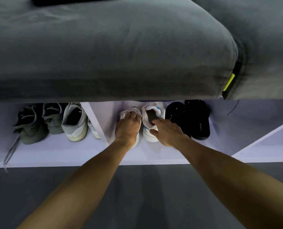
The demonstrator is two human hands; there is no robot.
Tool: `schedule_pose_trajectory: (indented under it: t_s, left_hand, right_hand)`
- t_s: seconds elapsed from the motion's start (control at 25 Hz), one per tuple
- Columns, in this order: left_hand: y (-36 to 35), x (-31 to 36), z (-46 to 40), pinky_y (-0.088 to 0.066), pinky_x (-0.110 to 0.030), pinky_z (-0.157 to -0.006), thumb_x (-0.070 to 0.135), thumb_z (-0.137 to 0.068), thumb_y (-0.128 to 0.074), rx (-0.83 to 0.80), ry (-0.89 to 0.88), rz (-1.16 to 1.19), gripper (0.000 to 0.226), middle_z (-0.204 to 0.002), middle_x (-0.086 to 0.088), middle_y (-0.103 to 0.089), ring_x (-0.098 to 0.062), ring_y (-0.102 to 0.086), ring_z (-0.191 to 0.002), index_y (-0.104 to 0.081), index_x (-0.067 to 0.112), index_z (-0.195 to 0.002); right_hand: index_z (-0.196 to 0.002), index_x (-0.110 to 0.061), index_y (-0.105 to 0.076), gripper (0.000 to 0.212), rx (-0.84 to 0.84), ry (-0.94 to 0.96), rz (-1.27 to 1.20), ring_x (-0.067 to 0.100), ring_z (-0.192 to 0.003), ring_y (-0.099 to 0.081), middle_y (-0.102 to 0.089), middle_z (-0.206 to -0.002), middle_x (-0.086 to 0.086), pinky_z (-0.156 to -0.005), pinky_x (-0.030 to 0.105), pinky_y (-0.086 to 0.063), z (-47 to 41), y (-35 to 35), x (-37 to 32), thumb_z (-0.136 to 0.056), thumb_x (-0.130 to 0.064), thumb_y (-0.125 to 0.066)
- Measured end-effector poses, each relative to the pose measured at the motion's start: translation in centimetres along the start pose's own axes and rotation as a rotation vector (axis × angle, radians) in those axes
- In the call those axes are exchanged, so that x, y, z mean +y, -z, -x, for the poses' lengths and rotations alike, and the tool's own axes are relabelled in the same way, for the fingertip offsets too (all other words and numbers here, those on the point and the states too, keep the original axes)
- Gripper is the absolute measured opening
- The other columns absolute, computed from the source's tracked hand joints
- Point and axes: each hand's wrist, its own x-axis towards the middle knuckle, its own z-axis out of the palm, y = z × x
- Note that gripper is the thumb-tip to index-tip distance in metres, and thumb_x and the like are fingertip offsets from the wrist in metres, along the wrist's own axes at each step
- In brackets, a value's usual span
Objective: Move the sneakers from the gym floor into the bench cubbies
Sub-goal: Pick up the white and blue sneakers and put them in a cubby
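Observation:
A pair of white sneakers with blue marks stands in the middle cubby [155, 155] of the white bench, toes pointing inward. My left hand [128, 128] lies over the left white sneaker [123, 113], its fingers curled over the tongue and laces. My right hand [168, 131] is on the heel of the right white sneaker [154, 107]. Its fingers reach to the edge of the shoe's opening and its thumb presses the outside of the heel. Both sneakers rest on the cubby floor.
Two black slides [197, 120] stand right of the white pair in the same cubby. Past a white divider [97, 120], the left cubby holds dark green sneakers [32, 128] and a grey-white sneaker [74, 123]. A grey cushion [104, 55] overhangs the cubbies. Grey floor [137, 199] lies below.

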Motion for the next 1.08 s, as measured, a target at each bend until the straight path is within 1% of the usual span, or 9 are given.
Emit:
schedule_pose_trajectory:
  t_s: [0.08, 0.16, 0.28, 0.4, 0.56, 0.68, 0.76, 0.96, 1.08]
  left_hand:
    - [0.2, 0.0, -0.1, -0.027, -0.039, -0.111, 0.038, -0.082, -0.070, 0.003, 0.001, 0.015, 0.080, -0.149, -0.007, -0.033, -0.027, -0.032, -0.135, -0.026, 0.016, -0.145]
    - [0.8, -0.1, -0.3, -0.031, -0.040, -0.108, 0.047, -0.073, -0.076, 0.014, 0.020, 0.096, 0.082, -0.143, -0.004, -0.041, -0.026, -0.038, -0.131, -0.035, 0.020, -0.138]
    - [2.4, -0.4, -0.3, -0.035, -0.042, -0.104, 0.057, -0.069, -0.073, 0.035, 0.051, 0.213, 0.076, -0.135, -0.001, -0.050, -0.026, -0.045, -0.124, -0.043, 0.023, -0.130]
    - [4.4, -0.7, 0.1, -0.037, -0.043, -0.102, 0.059, -0.072, -0.070, 0.000, 0.072, 0.244, 0.073, -0.137, 0.000, -0.048, -0.027, -0.042, -0.127, -0.041, 0.026, -0.130]
    - [7.7, -0.4, 1.2, -0.038, -0.039, -0.098, 0.062, -0.073, -0.065, -0.026, 0.108, 0.241, 0.069, -0.137, 0.002, -0.049, -0.025, -0.043, -0.126, -0.043, 0.029, -0.129]
    - [10.1, 0.1, 2.9, -0.038, -0.039, -0.098, 0.064, -0.072, -0.064, -0.053, 0.112, 0.243, 0.072, -0.137, -0.001, -0.048, -0.026, -0.044, -0.125, -0.044, 0.027, -0.130]
    - [11.5, 0.5, 4.4, -0.039, -0.039, -0.097, 0.065, -0.072, -0.062, -0.049, 0.103, 0.249, 0.071, -0.133, -0.004, -0.050, -0.026, -0.046, -0.122, -0.046, 0.025, -0.129]
    - [17.3, 2.1, 9.0, -0.041, -0.036, -0.088, 0.068, -0.073, -0.057, -0.031, 0.073, 0.257, 0.069, -0.125, -0.002, -0.055, -0.026, -0.052, -0.113, -0.048, 0.027, -0.128]
    - [21.3, 3.1, 12.1, -0.040, -0.034, -0.077, 0.068, -0.073, -0.055, -0.001, 0.053, 0.235, 0.066, -0.119, -0.003, -0.056, -0.026, -0.054, -0.106, -0.049, 0.025, -0.123]
  right_hand:
    - [-0.133, -0.020, -0.045, 0.043, 0.006, -0.006, -0.013, 0.028, -0.122, -0.047, -0.050, -0.137, 0.004, -0.097, 0.043, -0.041, 0.0, 0.0, 0.2, -0.096, -0.043, -0.043]
    - [-0.133, -0.021, -0.044, 0.043, 0.014, -0.009, -0.028, 0.027, -0.123, -0.047, -0.050, -0.137, 0.003, -0.098, 0.042, -0.041, 0.1, 0.2, 0.4, -0.096, -0.043, -0.044]
    - [-0.132, -0.020, -0.045, 0.043, 0.038, -0.013, -0.035, 0.026, -0.123, -0.048, -0.051, -0.137, 0.003, -0.099, 0.041, -0.041, 0.6, 1.3, 0.2, -0.096, -0.044, -0.045]
    - [-0.133, -0.020, -0.044, 0.044, 0.053, -0.014, -0.031, 0.026, -0.125, -0.046, -0.048, -0.139, 0.003, -0.101, 0.042, -0.040, 1.2, 3.5, -0.2, -0.096, -0.044, -0.044]
    - [-0.132, -0.022, -0.045, 0.042, 0.093, 0.015, -0.027, 0.025, -0.126, -0.045, -0.048, -0.139, 0.002, -0.101, 0.041, -0.039, 3.0, 6.7, -0.7, -0.095, -0.042, -0.046]
    - [-0.138, -0.023, -0.040, 0.047, 0.094, 0.029, -0.047, 0.026, -0.129, -0.042, -0.044, -0.143, 0.002, -0.103, 0.040, -0.036, 5.5, 8.6, -1.2, -0.096, -0.044, -0.044]
    - [-0.137, -0.021, -0.041, 0.047, 0.099, 0.043, -0.035, 0.027, -0.126, -0.044, -0.046, -0.141, 0.004, -0.101, 0.040, -0.038, 7.4, 9.3, -1.5, -0.095, -0.044, -0.043]
    - [-0.139, -0.024, -0.039, 0.050, 0.130, 0.097, -0.017, 0.028, -0.127, -0.043, -0.045, -0.142, 0.003, -0.099, 0.042, -0.039, 14.1, 12.0, -1.9, -0.094, -0.045, -0.046]
    - [-0.137, -0.025, -0.041, 0.051, 0.138, 0.138, -0.034, 0.029, -0.122, -0.048, -0.048, -0.138, 0.003, -0.095, 0.044, -0.043, 18.3, 14.4, -2.2, -0.092, -0.047, -0.049]
